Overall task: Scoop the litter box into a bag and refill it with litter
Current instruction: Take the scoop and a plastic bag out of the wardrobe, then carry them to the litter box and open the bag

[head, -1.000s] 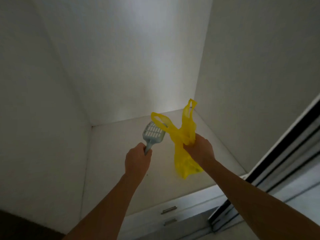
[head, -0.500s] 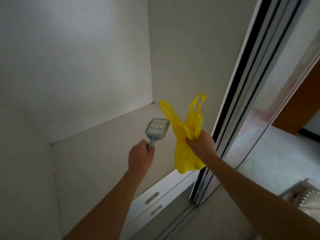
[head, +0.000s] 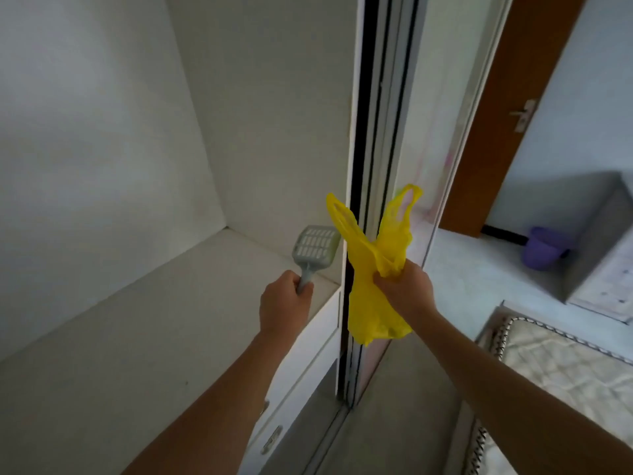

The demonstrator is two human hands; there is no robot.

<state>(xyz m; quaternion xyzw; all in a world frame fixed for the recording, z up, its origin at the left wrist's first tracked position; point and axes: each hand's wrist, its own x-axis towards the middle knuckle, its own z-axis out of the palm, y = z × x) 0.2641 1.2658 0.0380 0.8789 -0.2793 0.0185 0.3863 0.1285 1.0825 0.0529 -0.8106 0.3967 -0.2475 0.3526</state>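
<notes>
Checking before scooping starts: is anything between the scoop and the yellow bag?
Nothing visible stands between the scoop and the yellow bag, but the right hand grips it bunched, so its mouth looks closed.

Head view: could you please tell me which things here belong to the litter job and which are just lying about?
For the job:
scoop, held in the left hand
bag, gripped by the right hand

Just lying about:
purple object on the floor
mattress
drawers
</notes>
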